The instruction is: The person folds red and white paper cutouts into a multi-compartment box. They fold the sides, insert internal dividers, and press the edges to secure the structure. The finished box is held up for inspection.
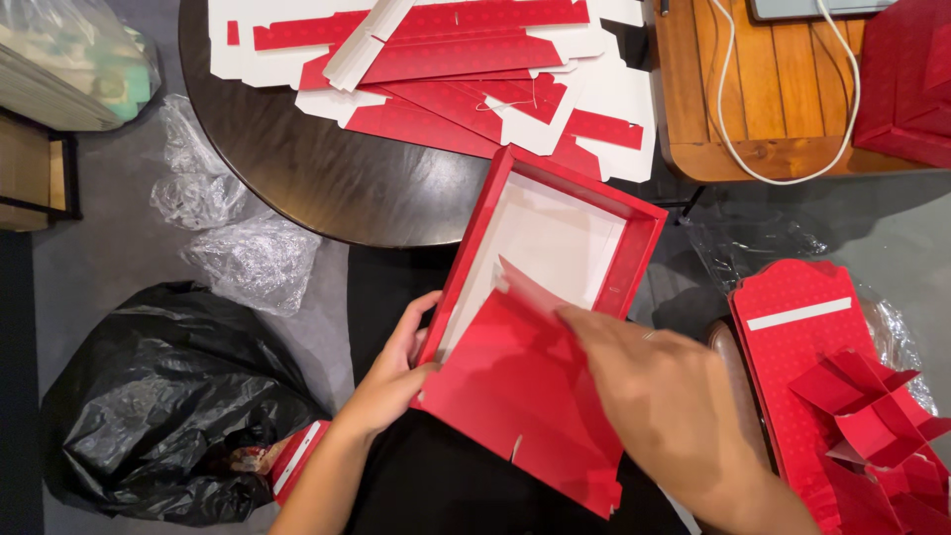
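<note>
- Red box, white inside, open side up, empty except a red flap folded over its near half.
- Far corner resting on edge of dark round table; near end over lap.
- Long axis tilted, running from near-left to far-right.
- Left hand gripping box's left wall.
- Right hand blurred, flat on flap, fingers spread.
- Black bag left, red cardboard pile right.

My hands hold a smooth, slightly glossy red cardboard box, matt white inside. At ten o'clock, crinkly clear plastic wrap; at eight, a shiny black plastic bag.
</note>
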The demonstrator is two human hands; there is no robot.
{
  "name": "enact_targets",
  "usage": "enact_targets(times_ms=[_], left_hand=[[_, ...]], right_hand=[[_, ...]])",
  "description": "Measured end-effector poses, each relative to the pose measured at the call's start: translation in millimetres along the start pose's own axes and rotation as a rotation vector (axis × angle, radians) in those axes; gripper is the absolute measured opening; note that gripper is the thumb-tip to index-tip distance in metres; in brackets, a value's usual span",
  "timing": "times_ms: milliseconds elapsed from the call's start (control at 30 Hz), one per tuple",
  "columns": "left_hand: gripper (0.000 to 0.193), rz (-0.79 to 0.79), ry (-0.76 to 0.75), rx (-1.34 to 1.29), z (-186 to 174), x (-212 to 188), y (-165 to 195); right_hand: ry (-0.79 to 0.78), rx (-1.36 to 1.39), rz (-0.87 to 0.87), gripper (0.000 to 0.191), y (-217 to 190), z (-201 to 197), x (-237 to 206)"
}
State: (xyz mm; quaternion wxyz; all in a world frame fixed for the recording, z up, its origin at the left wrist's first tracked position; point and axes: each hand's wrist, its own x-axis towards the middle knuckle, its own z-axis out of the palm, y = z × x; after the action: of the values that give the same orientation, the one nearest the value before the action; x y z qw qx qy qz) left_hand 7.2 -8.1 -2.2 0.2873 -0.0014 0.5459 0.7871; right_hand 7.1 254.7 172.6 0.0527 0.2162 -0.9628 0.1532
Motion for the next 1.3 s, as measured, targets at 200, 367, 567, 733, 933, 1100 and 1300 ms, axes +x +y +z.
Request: enact_targets(times_ms=[200, 367, 567, 733, 933, 1100, 1300], left_hand=[[0.082, -0.017, -0.003, -0.046, 0.1, 4.1, -0.7], [0.084, -0.040, -0.005, -0.019, 1.7, 5.6, 3.4], [0.079, -0.068, 0.018, -0.038, 2.8, 6.1, 9.4], [0.077, 0.058, 0.034, -0.041, -7.2, 14.3, 12.9], [0.072, 0.115, 0.103, 0.261, -47.6, 53.6, 41.1], [0.065, 0.072, 0.154, 0.718, -84.7, 99.9, 95.9], [0.032, 0.509, 0.354, 1.347, -117.6, 152.6, 170.2]], right_hand=[[0.042, -0.069, 0.040, 0.020, 7.0, -3.3, 26.6], [0.152, -0.198, 0.017, 0.026, 13.3, -2.1, 34.1], [0.311, -0.305, -0.051, 0.028, 24.7, -1.7, 41.5], [0.315, -0.437, 0.085, 0.026, 38.4, -2.3, 39.3], [0.468, -0.301, 0.132, 0.016, 54.4, 1.1, 36.6], [0.504, 0.109, 0.203, 0.020, 74.3, 10.4, 42.3], [0.458, 0.378, 0.358, 0.029, 92.2, 41.1, 80.1]])
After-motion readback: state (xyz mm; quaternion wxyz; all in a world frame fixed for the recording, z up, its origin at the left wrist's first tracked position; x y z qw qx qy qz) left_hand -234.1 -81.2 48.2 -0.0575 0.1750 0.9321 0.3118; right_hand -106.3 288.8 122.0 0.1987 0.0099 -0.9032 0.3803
